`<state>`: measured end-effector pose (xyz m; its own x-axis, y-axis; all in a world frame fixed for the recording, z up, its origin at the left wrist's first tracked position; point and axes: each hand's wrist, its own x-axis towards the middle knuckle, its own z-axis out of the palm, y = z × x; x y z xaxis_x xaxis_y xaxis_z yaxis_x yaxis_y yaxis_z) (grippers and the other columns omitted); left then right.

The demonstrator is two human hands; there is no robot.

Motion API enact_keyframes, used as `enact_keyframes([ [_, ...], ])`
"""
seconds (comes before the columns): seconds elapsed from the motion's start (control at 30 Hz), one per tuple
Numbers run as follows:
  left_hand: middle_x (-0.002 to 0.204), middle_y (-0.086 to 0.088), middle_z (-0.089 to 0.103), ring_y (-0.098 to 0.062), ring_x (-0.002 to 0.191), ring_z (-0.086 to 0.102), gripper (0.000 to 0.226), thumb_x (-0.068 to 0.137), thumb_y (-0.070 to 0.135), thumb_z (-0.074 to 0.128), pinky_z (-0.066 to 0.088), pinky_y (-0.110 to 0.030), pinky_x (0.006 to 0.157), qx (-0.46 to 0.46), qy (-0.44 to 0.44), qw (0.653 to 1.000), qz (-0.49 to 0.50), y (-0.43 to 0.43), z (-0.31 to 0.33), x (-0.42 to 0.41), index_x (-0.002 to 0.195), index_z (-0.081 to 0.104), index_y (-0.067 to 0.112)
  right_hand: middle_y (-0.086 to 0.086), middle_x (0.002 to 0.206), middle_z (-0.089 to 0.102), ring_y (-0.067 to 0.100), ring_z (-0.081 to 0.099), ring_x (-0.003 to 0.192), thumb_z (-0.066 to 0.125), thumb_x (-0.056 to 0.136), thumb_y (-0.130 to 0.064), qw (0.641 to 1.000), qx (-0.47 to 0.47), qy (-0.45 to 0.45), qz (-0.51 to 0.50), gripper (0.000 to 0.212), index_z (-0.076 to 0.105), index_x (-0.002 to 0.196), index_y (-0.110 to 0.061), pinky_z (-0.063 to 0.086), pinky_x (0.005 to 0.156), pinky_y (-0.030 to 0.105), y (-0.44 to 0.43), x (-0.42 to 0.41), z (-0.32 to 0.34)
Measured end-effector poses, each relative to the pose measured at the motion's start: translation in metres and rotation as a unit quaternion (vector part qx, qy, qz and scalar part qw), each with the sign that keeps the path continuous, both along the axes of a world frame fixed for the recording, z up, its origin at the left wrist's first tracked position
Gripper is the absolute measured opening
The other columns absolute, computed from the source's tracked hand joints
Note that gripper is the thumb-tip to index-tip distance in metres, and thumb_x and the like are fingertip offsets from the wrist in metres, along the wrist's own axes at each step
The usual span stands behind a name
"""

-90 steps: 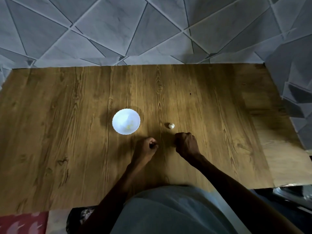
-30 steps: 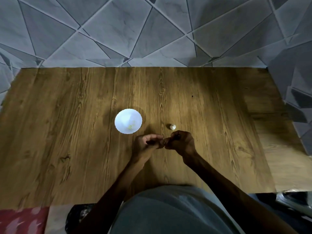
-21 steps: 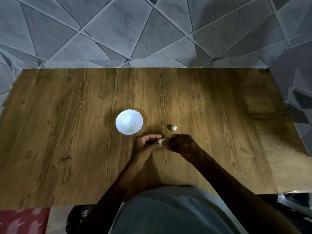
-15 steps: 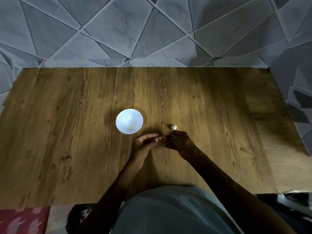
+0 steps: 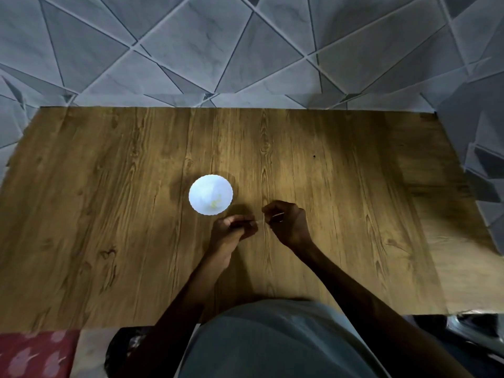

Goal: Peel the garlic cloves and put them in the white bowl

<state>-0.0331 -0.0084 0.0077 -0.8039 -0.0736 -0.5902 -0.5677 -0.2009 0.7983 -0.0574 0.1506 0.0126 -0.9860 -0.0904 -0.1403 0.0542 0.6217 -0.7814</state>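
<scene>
Hands joined a moment ago are now apart. The left hand pinches a pale garlic clove; the right hand pinches a thin sliver, likely skin. The peeling seems under way, near the white bowl.

We share one head-worn view, looking forward and steeply down, fairly near, onto the brown wood-grain tabletop.

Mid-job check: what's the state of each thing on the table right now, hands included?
white bowl: upright on the table, a few yellowish bits inside.
left hand: fingers curled, pinching a small pale garlic clove at its tips.
right hand: fingers curled, pinching a thin pale strip of skin.
garlic clove: off the table, mostly hidden by the fingers.
wooden table: bears the bowl.
</scene>
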Motion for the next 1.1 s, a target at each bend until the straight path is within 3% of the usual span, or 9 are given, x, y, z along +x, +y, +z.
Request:
enact_keyframes([
  [0.07, 0.094, -0.006, 0.075, -0.019, 0.091, 0.072, 0.019, 0.085, -0.004, 0.067, 0.058, -0.024, 0.077, -0.015, 0.002, 1.0, 0.003, 0.002, 0.003, -0.001, 0.1, 0.072, 0.007, -0.006, 0.085, 0.071, -0.007, 0.064, 0.07, 0.075, 0.084, -0.006, 1.0, -0.003, 0.01, 0.018, 0.016, 0.07, 0.097, -0.013, 0.051, 0.065, 0.007, 0.001, 0.002, 0.003],
  [0.17, 0.093, -0.008, 0.074, -0.017, 0.087, 0.072, 0.019, 0.084, -0.006, 0.068, 0.057, -0.021, 0.071, -0.018, 0.016, 1.0, 0.002, 0.004, 0.007, -0.002, 0.097, 0.072, 0.007, -0.006, 0.081, 0.073, -0.004, 0.067, 0.068, 0.077, 0.082, -0.011, 1.0, -0.008, 0.008, 0.015, 0.017, 0.07, 0.097, -0.011, 0.056, 0.065, 0.015, 0.002, 0.004, 0.004],
  [0.33, 0.097, -0.017, 0.073, -0.026, 0.091, 0.072, 0.021, 0.085, -0.011, 0.063, 0.058, -0.032, 0.082, -0.01, 0.047, 0.999, -0.016, 0.003, 0.009, -0.001, 0.1, 0.071, 0.003, -0.002, 0.079, 0.072, 0.004, 0.07, 0.066, 0.076, 0.084, -0.011, 0.999, -0.041, -0.03, -0.016, 0.014, 0.069, 0.096, -0.012, 0.06, 0.06, 0.024, 0.002, 0.001, 0.009],
  [0.47, 0.09, -0.017, 0.072, -0.022, 0.085, 0.072, 0.024, 0.082, -0.013, 0.063, 0.058, -0.029, 0.082, 0.017, 0.061, 0.998, -0.019, 0.002, 0.014, -0.002, 0.104, 0.068, -0.003, 0.005, 0.08, 0.073, 0.016, 0.072, 0.07, 0.076, 0.083, -0.007, 0.986, -0.133, -0.089, -0.041, 0.015, 0.069, 0.096, -0.007, 0.062, 0.064, 0.032, 0.005, 0.0, 0.015],
  [0.6, 0.095, -0.02, 0.072, -0.025, 0.087, 0.071, 0.024, 0.083, -0.01, 0.066, 0.058, -0.028, 0.08, 0.054, 0.055, 0.997, -0.021, 0.0, 0.014, -0.002, 0.107, 0.067, -0.004, 0.016, 0.088, 0.073, 0.025, 0.072, 0.078, 0.075, 0.083, -0.002, 0.959, -0.235, -0.149, -0.046, 0.02, 0.068, 0.1, 0.001, 0.061, 0.068, 0.031, 0.011, -0.001, 0.02],
  [0.8, 0.094, -0.019, 0.073, -0.024, 0.085, 0.072, 0.026, 0.085, -0.009, 0.065, 0.056, -0.023, 0.074, 0.082, 0.056, 0.995, -0.026, 0.0, 0.016, 0.0, 0.11, 0.065, -0.006, 0.022, 0.099, 0.07, 0.028, 0.07, 0.089, 0.069, 0.085, 0.003, 0.911, -0.346, -0.223, -0.028, 0.029, 0.062, 0.112, 0.011, 0.06, 0.078, 0.034, 0.023, 0.0, 0.021],
  [0.93, 0.101, -0.022, 0.071, -0.026, 0.09, 0.071, 0.026, 0.086, -0.007, 0.064, 0.057, -0.026, 0.079, 0.061, 0.076, 0.995, -0.037, 0.002, 0.014, 0.002, 0.112, 0.065, -0.007, 0.019, 0.097, 0.071, 0.028, 0.07, 0.089, 0.069, 0.085, 0.004, 0.896, -0.353, -0.263, -0.061, 0.029, 0.064, 0.113, 0.009, 0.06, 0.081, 0.034, 0.022, -0.002, 0.021],
  [1.1, 0.099, -0.023, 0.071, -0.026, 0.089, 0.07, 0.019, 0.086, -0.005, 0.066, 0.058, -0.03, 0.081, -0.002, 0.089, 0.996, -0.029, 0.007, 0.017, -0.001, 0.105, 0.067, -0.003, 0.017, 0.095, 0.071, 0.026, 0.071, 0.087, 0.071, 0.084, 0.001, 0.921, -0.321, -0.208, -0.076, 0.025, 0.065, 0.107, 0.008, 0.06, 0.077, 0.034, 0.016, 0.001, 0.02],
])
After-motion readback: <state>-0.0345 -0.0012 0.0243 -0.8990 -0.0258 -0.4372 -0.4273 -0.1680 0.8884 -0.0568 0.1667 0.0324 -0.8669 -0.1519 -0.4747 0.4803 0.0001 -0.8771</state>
